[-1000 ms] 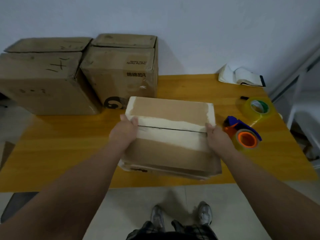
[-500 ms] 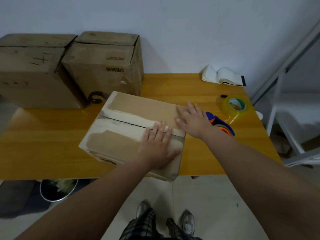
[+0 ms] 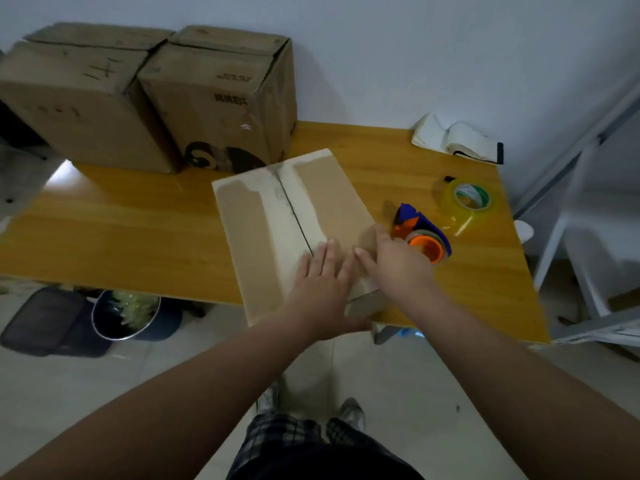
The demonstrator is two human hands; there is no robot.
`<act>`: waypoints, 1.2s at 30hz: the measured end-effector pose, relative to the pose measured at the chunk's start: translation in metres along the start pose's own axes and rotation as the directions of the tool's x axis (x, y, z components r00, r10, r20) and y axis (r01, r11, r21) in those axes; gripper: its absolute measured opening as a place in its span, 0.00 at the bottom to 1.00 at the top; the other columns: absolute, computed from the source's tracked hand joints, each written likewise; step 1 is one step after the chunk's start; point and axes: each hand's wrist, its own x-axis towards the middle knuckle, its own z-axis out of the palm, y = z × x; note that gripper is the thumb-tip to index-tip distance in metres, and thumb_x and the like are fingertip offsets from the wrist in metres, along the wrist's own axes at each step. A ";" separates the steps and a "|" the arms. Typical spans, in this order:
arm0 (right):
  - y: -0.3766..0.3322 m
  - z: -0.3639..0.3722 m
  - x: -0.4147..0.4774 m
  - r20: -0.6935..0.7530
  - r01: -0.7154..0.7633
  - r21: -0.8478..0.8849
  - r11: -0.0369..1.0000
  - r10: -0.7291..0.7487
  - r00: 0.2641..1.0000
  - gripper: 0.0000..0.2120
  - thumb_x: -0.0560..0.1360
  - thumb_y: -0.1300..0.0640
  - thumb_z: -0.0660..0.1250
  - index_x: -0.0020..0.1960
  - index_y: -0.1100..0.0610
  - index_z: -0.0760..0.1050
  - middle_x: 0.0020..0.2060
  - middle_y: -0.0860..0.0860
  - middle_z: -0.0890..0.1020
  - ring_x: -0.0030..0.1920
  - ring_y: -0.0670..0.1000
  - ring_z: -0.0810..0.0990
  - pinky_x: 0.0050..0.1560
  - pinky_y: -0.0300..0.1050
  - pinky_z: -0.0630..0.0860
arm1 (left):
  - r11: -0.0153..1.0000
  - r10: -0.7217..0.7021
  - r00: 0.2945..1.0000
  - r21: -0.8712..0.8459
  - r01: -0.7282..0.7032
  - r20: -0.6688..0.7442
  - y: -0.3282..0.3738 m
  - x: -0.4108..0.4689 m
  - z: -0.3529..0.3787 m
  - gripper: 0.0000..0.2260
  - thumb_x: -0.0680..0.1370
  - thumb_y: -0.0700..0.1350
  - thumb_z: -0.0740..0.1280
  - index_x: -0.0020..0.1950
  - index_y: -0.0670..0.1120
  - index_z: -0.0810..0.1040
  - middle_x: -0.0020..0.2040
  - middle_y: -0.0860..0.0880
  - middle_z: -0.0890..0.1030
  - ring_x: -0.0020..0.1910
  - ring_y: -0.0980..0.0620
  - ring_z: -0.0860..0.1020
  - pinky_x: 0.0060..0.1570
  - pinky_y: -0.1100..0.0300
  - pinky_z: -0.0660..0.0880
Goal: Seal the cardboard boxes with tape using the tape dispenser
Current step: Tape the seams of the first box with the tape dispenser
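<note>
A flat cardboard box [image 3: 263, 230] lies on the wooden table [image 3: 121, 230], its closed flaps meeting in a dark seam that runs away from me. Its near end overhangs the table's front edge. My left hand [image 3: 320, 278] lies flat on the near end of the box, fingers spread beside the seam. My right hand [image 3: 394, 265] rests open on the box's near right corner. Just right of that hand sits the blue and orange tape dispenser [image 3: 420, 233] on the table, untouched as far as I can see.
Two large brown boxes [image 3: 86, 98] [image 3: 221, 95] stand at the table's back left. A clear tape roll [image 3: 471, 200] and white cloth [image 3: 457, 140] lie at the right. Below the table edge sit a metal bowl [image 3: 126, 311] and dark bag [image 3: 48, 320]. A white rack [image 3: 595, 216] stands right.
The box has been turned on the table, so its seam now runs away from me instead of across. Both hands went from gripping its sides to lying flat at its near end.
</note>
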 end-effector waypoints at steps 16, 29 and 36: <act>0.118 0.028 0.065 0.135 -0.266 0.342 0.901 0.233 0.963 0.25 0.76 0.64 0.62 0.72 0.60 0.62 0.68 0.57 0.66 0.67 0.58 0.67 0.64 0.52 0.70 | 0.970 0.202 0.977 0.153 -0.189 -0.074 -0.018 0.079 -0.014 0.42 0.74 0.66 0.59 0.77 0.49 0.41 0.78 0.49 0.45 0.76 0.42 0.44 0.71 0.53 0.37; 0.128 0.077 0.085 0.312 -0.464 0.231 0.855 0.387 0.868 0.21 0.74 0.58 0.69 0.63 0.60 0.66 0.58 0.59 0.71 0.50 0.58 0.76 0.42 0.50 0.74 | 0.965 0.179 0.978 0.215 -0.153 -0.106 -0.025 0.111 -0.020 0.36 0.77 0.64 0.54 0.77 0.48 0.42 0.78 0.47 0.46 0.76 0.44 0.45 0.72 0.51 0.40; 0.146 0.010 0.072 -0.015 -0.197 0.724 0.660 0.302 0.953 0.20 0.72 0.62 0.71 0.58 0.55 0.63 0.42 0.46 0.74 0.40 0.49 0.77 0.33 0.41 0.70 | 0.985 0.110 0.994 -0.131 -0.112 -0.019 -0.024 0.093 -0.047 0.27 0.79 0.62 0.45 0.75 0.52 0.61 0.76 0.51 0.59 0.74 0.52 0.56 0.70 0.57 0.53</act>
